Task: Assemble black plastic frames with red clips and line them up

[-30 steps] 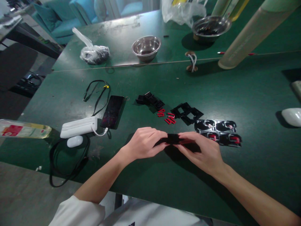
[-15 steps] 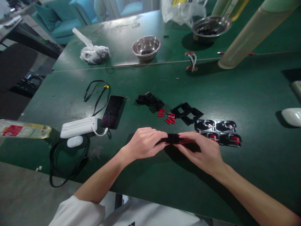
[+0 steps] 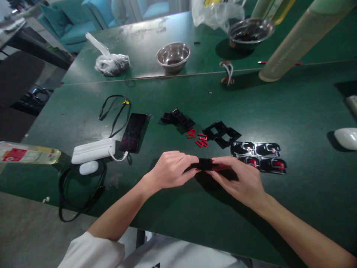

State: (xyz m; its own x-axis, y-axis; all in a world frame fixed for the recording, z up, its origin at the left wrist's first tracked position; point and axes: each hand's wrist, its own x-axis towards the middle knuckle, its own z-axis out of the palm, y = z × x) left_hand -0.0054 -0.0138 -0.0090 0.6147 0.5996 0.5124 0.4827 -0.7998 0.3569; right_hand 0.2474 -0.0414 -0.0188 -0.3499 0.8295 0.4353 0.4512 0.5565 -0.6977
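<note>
Between my fingertips is a small black plastic part [image 3: 205,164], held just above the table; its exact kind is hidden by my fingers. My left hand [image 3: 174,169] pinches its left end, and my right hand [image 3: 241,176] grips the right end. Beyond my hands lie several small red clips [image 3: 201,140]. Black square frames [image 3: 221,133] overlap in a loose pile to their right. A cluster of black plastic pieces [image 3: 180,118] sits farther left. Close to my right hand, glossy black assemblies with red parts [image 3: 272,164] are laid out in two rows.
On the left are a phone [image 3: 134,133], a white power bank [image 3: 93,150], a white mouse-shaped case [image 3: 88,168], black cables [image 3: 63,201] and a lying bottle [image 3: 28,153]. Metal bowls [image 3: 173,57], a tied plastic bag [image 3: 113,65] and a tall bottle [image 3: 301,42] stand farther back.
</note>
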